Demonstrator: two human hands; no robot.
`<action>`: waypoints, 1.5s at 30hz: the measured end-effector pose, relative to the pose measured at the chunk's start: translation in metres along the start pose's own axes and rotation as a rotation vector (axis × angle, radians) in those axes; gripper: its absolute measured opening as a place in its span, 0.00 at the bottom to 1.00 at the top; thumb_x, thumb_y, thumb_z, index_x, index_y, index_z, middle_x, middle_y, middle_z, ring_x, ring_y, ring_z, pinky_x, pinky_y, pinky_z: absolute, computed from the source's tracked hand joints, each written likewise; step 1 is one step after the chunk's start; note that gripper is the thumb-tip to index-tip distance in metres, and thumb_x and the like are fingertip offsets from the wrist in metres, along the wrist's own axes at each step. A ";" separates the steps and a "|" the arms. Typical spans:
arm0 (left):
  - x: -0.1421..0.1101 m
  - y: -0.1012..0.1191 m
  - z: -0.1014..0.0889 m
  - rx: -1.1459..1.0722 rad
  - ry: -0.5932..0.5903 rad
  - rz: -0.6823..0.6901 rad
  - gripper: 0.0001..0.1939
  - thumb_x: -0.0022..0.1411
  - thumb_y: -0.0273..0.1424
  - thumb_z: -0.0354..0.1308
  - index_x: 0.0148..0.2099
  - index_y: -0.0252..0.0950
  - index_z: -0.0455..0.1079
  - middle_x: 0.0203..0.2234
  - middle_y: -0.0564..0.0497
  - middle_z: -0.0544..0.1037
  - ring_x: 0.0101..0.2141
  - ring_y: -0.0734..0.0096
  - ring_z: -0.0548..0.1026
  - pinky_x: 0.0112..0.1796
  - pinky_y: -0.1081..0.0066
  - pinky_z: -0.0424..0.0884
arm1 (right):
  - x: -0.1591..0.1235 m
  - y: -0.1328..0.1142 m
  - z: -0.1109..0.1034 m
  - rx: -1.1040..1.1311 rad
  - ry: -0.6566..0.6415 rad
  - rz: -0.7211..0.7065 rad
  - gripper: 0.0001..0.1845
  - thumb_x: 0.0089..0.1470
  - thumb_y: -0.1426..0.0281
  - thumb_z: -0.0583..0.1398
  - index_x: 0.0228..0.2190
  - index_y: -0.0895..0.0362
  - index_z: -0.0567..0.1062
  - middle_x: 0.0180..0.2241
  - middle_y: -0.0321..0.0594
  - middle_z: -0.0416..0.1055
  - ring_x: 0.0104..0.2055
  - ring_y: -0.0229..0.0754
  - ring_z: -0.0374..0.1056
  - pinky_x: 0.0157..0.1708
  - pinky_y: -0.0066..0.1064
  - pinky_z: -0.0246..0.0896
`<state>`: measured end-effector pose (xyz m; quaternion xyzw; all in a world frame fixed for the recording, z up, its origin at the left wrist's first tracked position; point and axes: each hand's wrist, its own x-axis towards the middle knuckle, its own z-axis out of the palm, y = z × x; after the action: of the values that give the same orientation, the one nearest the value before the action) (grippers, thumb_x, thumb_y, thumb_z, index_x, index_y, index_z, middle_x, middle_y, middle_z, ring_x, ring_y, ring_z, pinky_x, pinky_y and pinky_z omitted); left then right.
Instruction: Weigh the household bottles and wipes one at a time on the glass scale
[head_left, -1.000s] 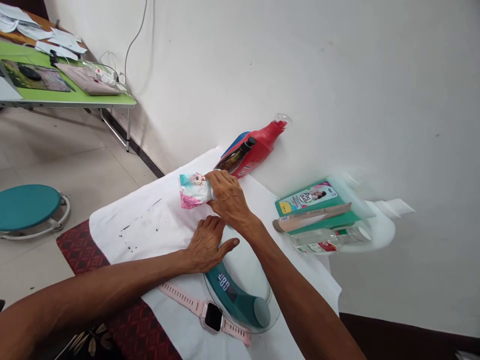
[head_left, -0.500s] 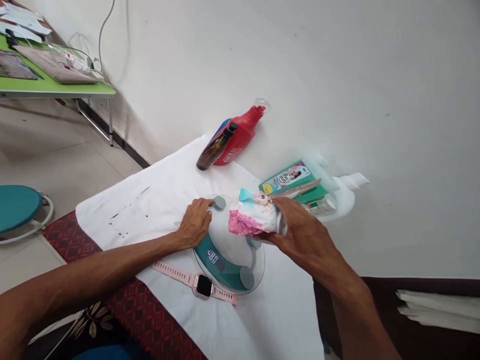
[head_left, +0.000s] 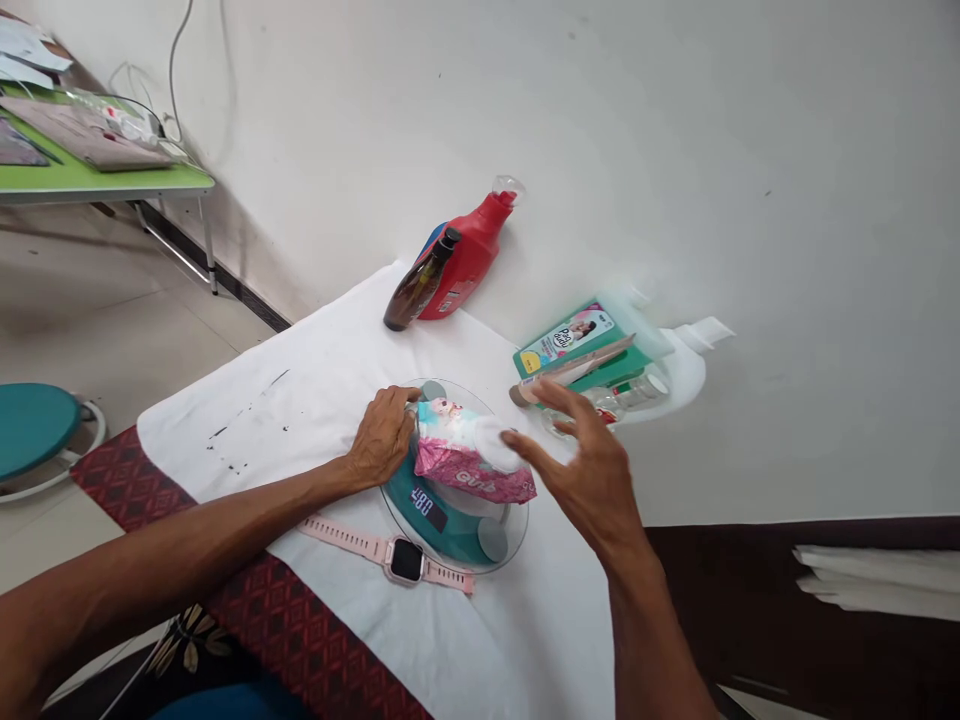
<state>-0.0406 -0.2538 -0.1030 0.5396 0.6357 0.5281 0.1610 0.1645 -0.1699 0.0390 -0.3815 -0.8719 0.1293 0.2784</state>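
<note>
A round glass digital weighing scale (head_left: 450, 540) with a teal band and lit display lies on the white cloth. On it rests a pink, white and blue pack of wipes (head_left: 465, 460) with a white lid, lying flat. My left hand (head_left: 384, 438) is at the scale's left rim, fingers curled over the edge beside the pack's left end; its thumb is hidden. My right hand (head_left: 585, 470) is off the pack's right end, fingers apart and nothing in them. Just in front of the scale lies a pink smartwatch (head_left: 406, 560) with its strap spread out.
Against the wall stand a red bottle (head_left: 469, 255) and a dark brown bottle (head_left: 421, 282). Right of them are a green pack (head_left: 566, 340), a tube (head_left: 585, 365), a clear bottle (head_left: 637, 390) and a white pump bottle (head_left: 694, 365). A teal stool (head_left: 37, 425) is at far left.
The wipes pack has come down onto the scale and turned with its lid facing up. My right hand has let go of it. My left hand stays at the scale's rim.
</note>
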 end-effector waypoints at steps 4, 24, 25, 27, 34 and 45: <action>0.000 -0.001 0.001 0.015 -0.013 0.004 0.18 0.74 0.32 0.43 0.59 0.36 0.66 0.52 0.41 0.76 0.53 0.56 0.71 0.57 0.52 0.68 | -0.055 0.049 0.003 0.241 0.450 0.454 0.26 0.54 0.44 0.66 0.34 0.55 0.79 0.31 0.39 0.76 0.33 0.45 0.73 0.38 0.41 0.72; 0.006 0.003 -0.005 0.080 -0.045 0.008 0.18 0.75 0.37 0.43 0.58 0.37 0.66 0.53 0.41 0.76 0.53 0.57 0.72 0.56 0.52 0.69 | -0.140 0.104 0.052 0.537 0.562 0.714 0.27 0.56 0.45 0.66 0.26 0.56 0.73 0.22 0.30 0.63 0.24 0.34 0.57 0.24 0.28 0.53; 0.006 0.003 -0.004 0.082 -0.045 0.010 0.18 0.75 0.37 0.43 0.58 0.37 0.66 0.54 0.41 0.76 0.53 0.57 0.72 0.56 0.52 0.69 | -0.140 0.104 0.052 0.533 0.555 0.715 0.27 0.56 0.45 0.65 0.26 0.56 0.73 0.22 0.30 0.63 0.24 0.34 0.57 0.24 0.28 0.53; 0.006 0.003 -0.004 0.087 -0.047 0.012 0.18 0.75 0.37 0.43 0.58 0.37 0.66 0.53 0.41 0.76 0.53 0.57 0.72 0.56 0.51 0.70 | -0.140 0.104 0.052 0.533 0.558 0.717 0.26 0.57 0.46 0.65 0.26 0.56 0.72 0.22 0.30 0.62 0.24 0.34 0.57 0.24 0.28 0.53; 0.005 0.004 -0.005 0.098 -0.052 -0.001 0.19 0.75 0.38 0.43 0.58 0.37 0.67 0.53 0.42 0.76 0.52 0.57 0.72 0.55 0.53 0.70 | -0.111 0.081 0.039 0.439 0.395 0.568 0.35 0.52 0.46 0.68 0.52 0.55 0.73 0.51 0.48 0.74 0.53 0.52 0.72 0.45 0.42 0.73; 0.007 0.004 -0.004 0.083 -0.020 -0.016 0.20 0.75 0.43 0.44 0.58 0.38 0.67 0.52 0.41 0.76 0.52 0.54 0.74 0.55 0.50 0.72 | -0.004 0.037 0.036 0.114 -0.339 -0.009 0.57 0.42 0.52 0.78 0.67 0.49 0.62 0.67 0.49 0.63 0.70 0.58 0.57 0.68 0.56 0.56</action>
<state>-0.0443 -0.2506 -0.0949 0.5458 0.6597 0.4947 0.1489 0.1682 -0.1485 -0.0079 -0.3338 -0.8994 0.2397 0.1491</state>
